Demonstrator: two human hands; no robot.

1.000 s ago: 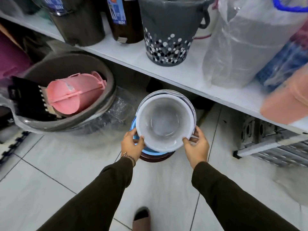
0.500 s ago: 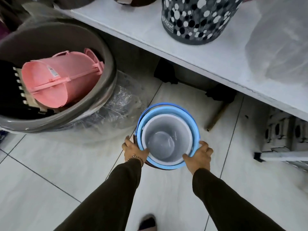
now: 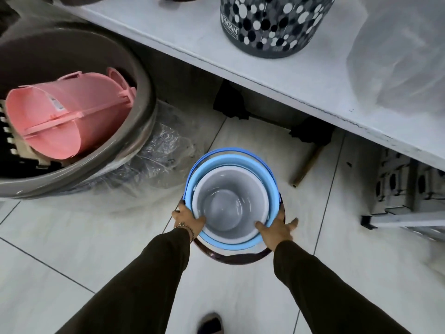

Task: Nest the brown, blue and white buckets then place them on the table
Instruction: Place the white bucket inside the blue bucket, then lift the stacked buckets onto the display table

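White plastic bucket (image 3: 226,208) had sunk into blue plastic bucket (image 3: 231,162), inside brown plastic bucket (image 3: 240,257); left hand (image 3: 189,219) gripped rims, right hand (image 3: 277,229) pressed flat; placing on bench (image 3: 265,68) remained.

In the centre of the frame, a white bucket (image 3: 228,208), a light blue bucket (image 3: 231,162) and a dark brown bucket (image 3: 240,257). Upper left, a pink bucket (image 3: 60,116) in a grey-brown tub (image 3: 144,92). At the top, a dark grey bin (image 3: 272,27) patterned with white and black dots stands on a pale grey bench (image 3: 265,75). The floor tiles (image 3: 72,237) are off-white.
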